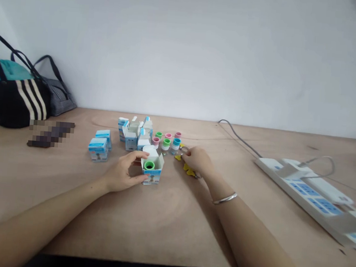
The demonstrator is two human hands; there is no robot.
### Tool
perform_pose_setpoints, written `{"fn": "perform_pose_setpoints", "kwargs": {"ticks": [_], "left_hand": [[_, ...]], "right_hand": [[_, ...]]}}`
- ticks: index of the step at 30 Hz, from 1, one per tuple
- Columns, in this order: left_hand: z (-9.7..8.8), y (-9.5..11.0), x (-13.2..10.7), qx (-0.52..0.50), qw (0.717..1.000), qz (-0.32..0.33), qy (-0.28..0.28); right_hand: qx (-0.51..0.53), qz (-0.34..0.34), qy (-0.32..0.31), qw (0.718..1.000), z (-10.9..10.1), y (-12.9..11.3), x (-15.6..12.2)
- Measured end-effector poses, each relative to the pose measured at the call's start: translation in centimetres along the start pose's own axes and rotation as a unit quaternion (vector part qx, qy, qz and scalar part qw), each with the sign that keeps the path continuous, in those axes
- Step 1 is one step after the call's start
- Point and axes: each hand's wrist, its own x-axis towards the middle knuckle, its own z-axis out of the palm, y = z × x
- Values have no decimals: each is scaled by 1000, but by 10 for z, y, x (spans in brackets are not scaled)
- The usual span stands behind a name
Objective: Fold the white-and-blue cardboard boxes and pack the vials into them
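Note:
My left hand (121,173) grips the side of a small blue-and-white carton (152,177), thumb at the front and fingers at the back. Its flaps stand up, and a jar with a green rim (149,165) sits inside. My right hand (196,161) is over several small yellow pieces (189,170) on the table, some with rings. Its fingers are pinched together; what is between them is too small to make out. Between the hands, beyond the carton, stand several clear jars with green, pink and blue lids (166,143).
Several opened cartons (131,140) cluster behind my left hand, and two closed cartons (98,148) stand left of it. A white power strip (302,197) with a grey cord lies at right. Black bags (17,100) and a pixelated dark object (51,133) are at left.

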Motion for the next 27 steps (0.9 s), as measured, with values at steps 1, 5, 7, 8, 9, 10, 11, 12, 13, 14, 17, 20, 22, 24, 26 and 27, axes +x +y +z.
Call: {"fn": "perform_pose_setpoints", "kwargs": {"ticks": [1,5,7,8,9,10,11,12,13,14,17,20,22,24,26,27], "left_hand": [[0,0,0,1,1000,3,0],[0,-2,1,8,1000,20,0],[0,-1,2,14,999,36,1],[-1,-1,3,19,999,45,0],[-1,0,3,27,998,54,-2],[-2,2,4,37,997,63,-6],[-2,3,5,48,996,71,-10],[-3,5,6,58,995,76,-14],[-4,6,7,67,994,79,-16],[-4,8,8,74,994,79,-15],[-5,10,10,83,994,72,-6],[-5,10,11,87,994,72,-2],[-6,9,11,88,993,75,-2],[-6,9,11,88,993,76,-1],[-6,8,10,85,994,71,-3],[-5,7,9,79,995,65,-6]], "right_hand": [[14,0,6,1000,-3,0,-2],[118,-20,12,993,-19,-6,-12],[267,-77,17,961,-26,-13,-21],[357,-117,25,926,-28,-17,-26],[438,-160,31,884,-28,-23,-31],[498,-199,32,843,-28,-28,-36],[535,-234,24,811,-26,-34,-40],[551,-264,11,791,-24,-38,-45],[548,-292,-1,784,-21,-42,-48],[531,-315,-9,787,-18,-45,-51],[461,-353,-3,814,-10,-48,-53],[406,-361,8,840,-7,-46,-51],[357,-362,25,861,-6,-46,-50],[315,-348,69,880,-5,-47,-52],[309,-313,127,889,-4,-49,-52],[321,-287,149,890,-4,-49,-52]]}}
